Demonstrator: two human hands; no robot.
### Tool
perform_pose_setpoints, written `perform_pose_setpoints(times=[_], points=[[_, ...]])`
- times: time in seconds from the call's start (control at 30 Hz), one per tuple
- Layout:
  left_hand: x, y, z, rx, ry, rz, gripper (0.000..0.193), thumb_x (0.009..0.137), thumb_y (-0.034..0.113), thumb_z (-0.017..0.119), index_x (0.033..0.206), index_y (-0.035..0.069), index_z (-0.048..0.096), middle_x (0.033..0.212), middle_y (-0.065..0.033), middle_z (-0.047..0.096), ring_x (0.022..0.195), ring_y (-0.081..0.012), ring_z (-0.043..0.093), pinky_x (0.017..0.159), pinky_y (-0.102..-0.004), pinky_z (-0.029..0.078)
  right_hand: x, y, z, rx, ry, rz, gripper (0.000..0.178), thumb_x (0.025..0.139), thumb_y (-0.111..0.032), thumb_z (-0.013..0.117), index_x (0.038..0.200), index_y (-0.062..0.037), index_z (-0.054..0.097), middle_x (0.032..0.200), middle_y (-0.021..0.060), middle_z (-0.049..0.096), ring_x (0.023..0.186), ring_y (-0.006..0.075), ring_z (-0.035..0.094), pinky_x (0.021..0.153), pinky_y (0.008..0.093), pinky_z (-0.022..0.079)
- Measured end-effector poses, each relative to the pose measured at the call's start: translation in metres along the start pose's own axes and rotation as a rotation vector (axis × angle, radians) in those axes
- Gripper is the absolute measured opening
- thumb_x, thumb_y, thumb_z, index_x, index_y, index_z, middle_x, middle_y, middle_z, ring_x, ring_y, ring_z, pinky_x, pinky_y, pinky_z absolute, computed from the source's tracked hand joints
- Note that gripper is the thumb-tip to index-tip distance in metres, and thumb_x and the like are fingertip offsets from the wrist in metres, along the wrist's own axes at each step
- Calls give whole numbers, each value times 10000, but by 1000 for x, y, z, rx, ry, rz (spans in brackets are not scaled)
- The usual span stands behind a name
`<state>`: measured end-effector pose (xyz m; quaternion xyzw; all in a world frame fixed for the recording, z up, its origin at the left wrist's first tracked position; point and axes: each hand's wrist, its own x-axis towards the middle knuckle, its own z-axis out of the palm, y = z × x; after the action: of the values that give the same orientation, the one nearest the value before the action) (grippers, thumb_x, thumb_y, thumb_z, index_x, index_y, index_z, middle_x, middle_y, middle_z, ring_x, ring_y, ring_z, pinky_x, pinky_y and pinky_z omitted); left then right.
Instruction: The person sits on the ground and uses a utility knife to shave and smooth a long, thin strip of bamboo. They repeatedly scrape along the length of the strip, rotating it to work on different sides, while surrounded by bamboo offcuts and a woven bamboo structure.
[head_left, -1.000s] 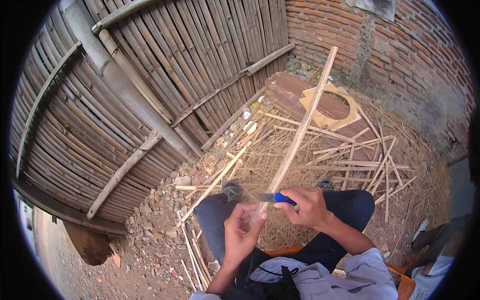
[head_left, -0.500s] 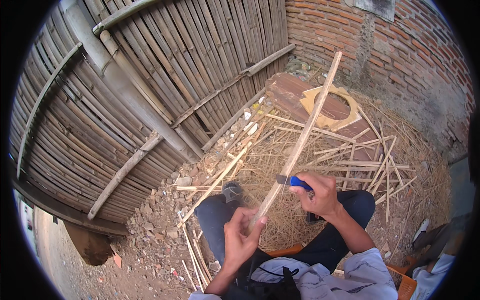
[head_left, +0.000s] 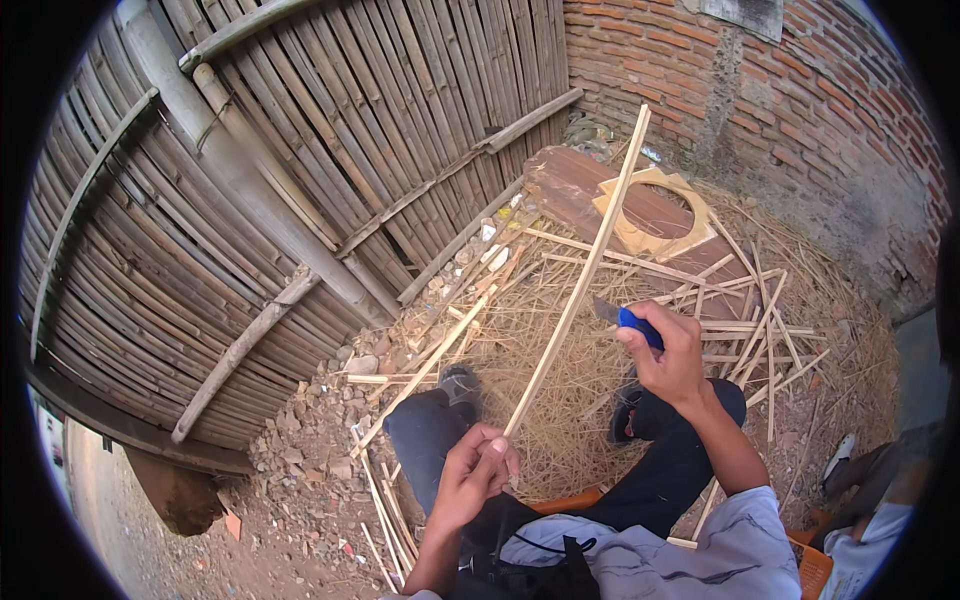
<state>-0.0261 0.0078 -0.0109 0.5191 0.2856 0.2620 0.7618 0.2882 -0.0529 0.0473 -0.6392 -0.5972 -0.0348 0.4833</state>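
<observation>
My left hand is closed round the near end of a long, pale wooden strip, which slants up and away from me. The strip's narrow side faces up, with a line along its length. In my right hand is a knife with a blue handle, the fingers wrapped round it. Its short, dark blade points left and is a little apart from the strip's right side. Beneath both hands, my legs are bent apart above the shavings.
Thin shavings cover the ground ahead. Several loose strips lie to the right, more at lower left. Beyond are a brown board and a frame with a round hole. A bamboo fence and brick wall stand behind.
The knife has come off the strip and moved right with my right hand. The strip has turned to show its narrower side, its far end shifting left. My left hand still grips its near end.
</observation>
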Motion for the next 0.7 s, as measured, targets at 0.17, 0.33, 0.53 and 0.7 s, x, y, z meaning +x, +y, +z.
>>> perform_pose_setpoints(times=[0.17, 0.33, 0.53, 0.7], points=[[8, 2, 8, -18, -39, 38, 161, 1169, 161, 522, 1194, 13, 581, 894, -97, 694, 547, -29, 395, 499, -213, 322, -33, -18, 38, 38, -139, -150, 255, 961, -261, 820, 1047, -34, 741, 888, 116, 770, 690, 286, 755, 587, 371, 584], [11, 2, 17, 16, 19, 79, 166, 1153, 150, 564, 1210, 2, 614, 929, -113, 753, 567, -22, 452, 511, -213, 351, -43, -29, 53, 28, -159, -204, 264, 946, -279, 837, 1044, -53, 742, 871, 86, 756, 664, 250, 747, 556, 357, 568], [13, 5, 29, 165, 148, 152, 149, 1122, 125, 624, 1230, 25, 644, 910, -96, 771, 552, -16, 461, 502, -199, 357, -45, -37, 52, 26, -183, -198, 255, 941, -282, 834, 1059, -74, 745, 906, 79, 773, 688, 247, 762, 564, 352, 582], [11, 8, 31, 127, 118, 125, 160, 1129, 149, 624, 1234, 32, 652, 884, -80, 755, 545, -10, 446, 492, -199, 331, -48, -36, 53, 50, -138, -202, 256, 930, -273, 839, 1063, -74, 749, 893, 74, 769, 673, 244, 755, 557, 356, 577]])
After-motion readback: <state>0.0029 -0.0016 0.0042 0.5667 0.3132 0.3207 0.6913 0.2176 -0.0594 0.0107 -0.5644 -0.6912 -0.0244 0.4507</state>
